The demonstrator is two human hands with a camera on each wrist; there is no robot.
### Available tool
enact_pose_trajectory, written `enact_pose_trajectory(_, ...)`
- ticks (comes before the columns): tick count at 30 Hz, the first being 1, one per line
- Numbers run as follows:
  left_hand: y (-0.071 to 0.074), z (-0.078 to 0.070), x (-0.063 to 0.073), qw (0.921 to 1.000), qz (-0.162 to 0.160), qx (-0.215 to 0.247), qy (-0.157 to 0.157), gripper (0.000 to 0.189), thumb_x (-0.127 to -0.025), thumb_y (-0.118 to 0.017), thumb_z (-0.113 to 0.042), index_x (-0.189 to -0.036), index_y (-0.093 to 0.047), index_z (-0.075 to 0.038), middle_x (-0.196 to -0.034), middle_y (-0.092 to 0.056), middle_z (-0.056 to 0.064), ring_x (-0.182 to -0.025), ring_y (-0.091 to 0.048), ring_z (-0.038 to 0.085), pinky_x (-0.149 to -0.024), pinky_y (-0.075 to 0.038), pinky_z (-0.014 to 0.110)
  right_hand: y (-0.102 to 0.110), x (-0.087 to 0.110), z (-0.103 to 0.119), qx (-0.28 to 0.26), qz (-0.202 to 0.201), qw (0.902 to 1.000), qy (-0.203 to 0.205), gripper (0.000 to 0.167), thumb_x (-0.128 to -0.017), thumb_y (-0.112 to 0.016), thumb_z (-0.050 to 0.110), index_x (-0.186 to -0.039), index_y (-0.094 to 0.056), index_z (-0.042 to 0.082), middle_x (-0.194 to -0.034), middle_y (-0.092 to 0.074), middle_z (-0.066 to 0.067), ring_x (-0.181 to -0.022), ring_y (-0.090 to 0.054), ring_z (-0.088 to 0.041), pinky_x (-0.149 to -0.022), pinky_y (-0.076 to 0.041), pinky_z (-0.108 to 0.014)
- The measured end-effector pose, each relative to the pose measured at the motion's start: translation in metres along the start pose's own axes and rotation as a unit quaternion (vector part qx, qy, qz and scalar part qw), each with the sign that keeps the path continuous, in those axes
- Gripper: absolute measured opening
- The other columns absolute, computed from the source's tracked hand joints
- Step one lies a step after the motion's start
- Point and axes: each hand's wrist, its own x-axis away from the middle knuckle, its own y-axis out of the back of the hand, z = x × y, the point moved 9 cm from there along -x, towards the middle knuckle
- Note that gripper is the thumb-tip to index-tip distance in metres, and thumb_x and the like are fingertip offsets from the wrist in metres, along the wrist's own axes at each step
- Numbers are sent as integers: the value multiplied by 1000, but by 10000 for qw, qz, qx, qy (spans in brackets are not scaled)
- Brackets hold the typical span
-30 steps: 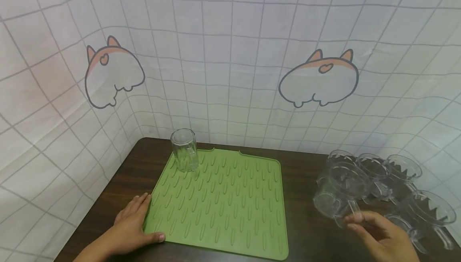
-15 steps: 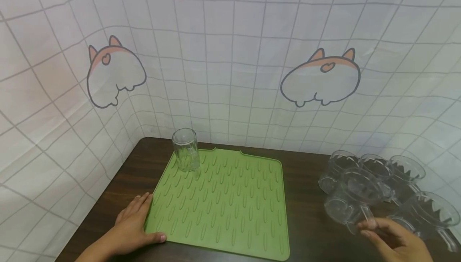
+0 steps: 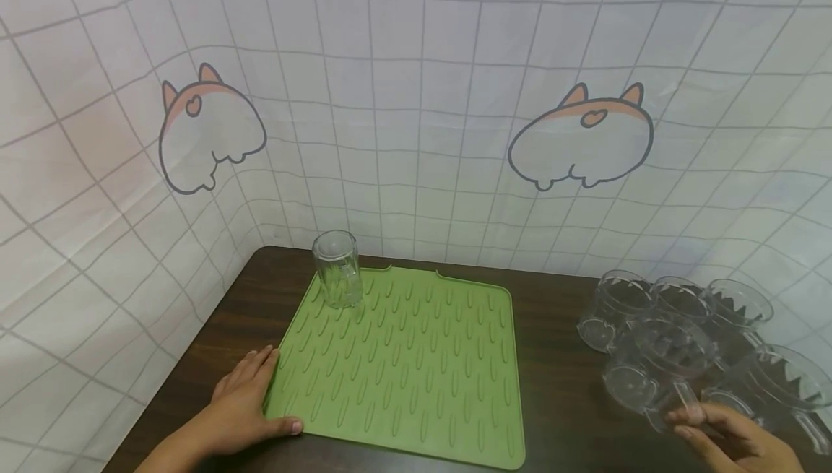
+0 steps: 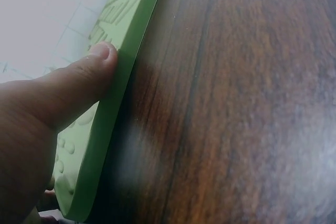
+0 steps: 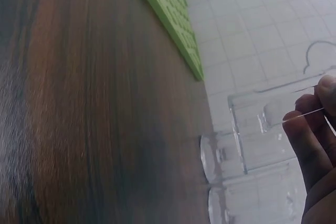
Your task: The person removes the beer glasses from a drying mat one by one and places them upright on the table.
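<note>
In the head view, my left hand (image 3: 240, 411) rests at the near left corner of a green ridged mat (image 3: 396, 372). Its fingers lie along the left edge, and the thumb presses the front edge, as the left wrist view also shows. My right hand (image 3: 737, 437) pinches the handle of a clear mug (image 3: 632, 386) between thumb and fingers. That mug is upright and slightly tilted; in the right wrist view its base sits higher off the table than the bases of the mugs behind it. A ribbed glass mug (image 3: 339, 281) stands on the mat's far left corner.
Several more clear mugs stand at the right of the dark wooden table (image 3: 552, 343), among them a back left one (image 3: 598, 328) and one at far right (image 3: 796, 379). A white gridded cloth (image 3: 422, 170) with cartoon drawings hangs behind and along the sides.
My right hand has carried the clear mug rightward and toward me, closer to the other mugs. The left hand stays on the mat's corner; the view has shifted slightly.
</note>
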Motion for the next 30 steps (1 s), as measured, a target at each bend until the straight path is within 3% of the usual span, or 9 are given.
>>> enact_pose_trajectory(4, 1, 0, 0, 10000, 4, 11, 17, 136, -69, -73, -82, -155, -27, 12, -158, -28, 34, -144, -22, 57, -102, -25, 79, 5, 2, -2, -753, 88, 9968, 235, 38, -78, -45, -45, -107, -55, -24, -107, -72, 2, -99, -70, -6, -86, -55, -20)
enact_pose_trajectory(7, 2, 0, 0, 10000, 4, 52, 30, 136, -68, -74, -82, -155, -27, 12, -158, -28, 34, -144, -22, 57, -102, -25, 79, 8, 4, -4, -891, 129, 9957, 239, 45, -73, -40, -50, -109, -53, -26, -109, -72, 0, -100, -70, -8, -88, -54, -20)
enact_pose_trajectory(14, 2, 1, 0, 9999, 34, 95, 72, 137, -68, -74, -82, -155, -27, 12, -158, -28, 34, -144, -22, 57, -103, -25, 79, 15, 8, -12, -145, 87, 9998, 42, 41, -76, -47, -45, -111, -53, -25, -107, -72, 6, -96, -70, -5, -86, -54, -18)
enact_pose_trajectory(21, 0, 2, 0, 9999, 90, 83, 75, 136, -69, -75, -81, -155, -26, 12, -158, -27, 35, -144, -21, 58, -102, -24, 80, 23, 17, -30, 325, 593, 9960, 589, 50, -75, -45, -46, -119, -47, -24, -119, -67, 6, -110, -64, 1, -95, -47, -13)
enact_pose_trajectory(25, -1, 2, 0, 9999, 94, 97, 63, 135, -70, -74, -81, -155, -26, 12, -158, -27, 35, -144, -22, 58, -103, -24, 79, 29, 20, -39, -377, 743, 9926, 886, 35, -87, -44, -37, -121, -43, -27, -127, -65, 3, -118, -62, -3, -100, -44, -15)
enact_pose_trajectory(28, -1, 1, 1, 9998, 109, 143, 73, 135, -70, -75, -80, -155, -26, 12, -159, -27, 35, -144, -21, 58, -105, -24, 78, 33, 20, -43, -1339, 791, 9808, 1176, 25, -96, -46, -25, -120, -41, -31, -130, -65, -8, -122, -62, -10, -102, -44, -18)
enact_pose_trajectory(30, 0, 0, 1, 9998, 103, 163, 67, 135, -70, -75, -80, -155, -26, 12, -159, -27, 35, -144, -21, 58, -105, -24, 78, 34, 21, -45, -1545, 802, 9765, 1269, 26, -99, -49, -16, -120, -41, -30, -132, -64, -8, -123, -62, -11, -103, -44, -18)
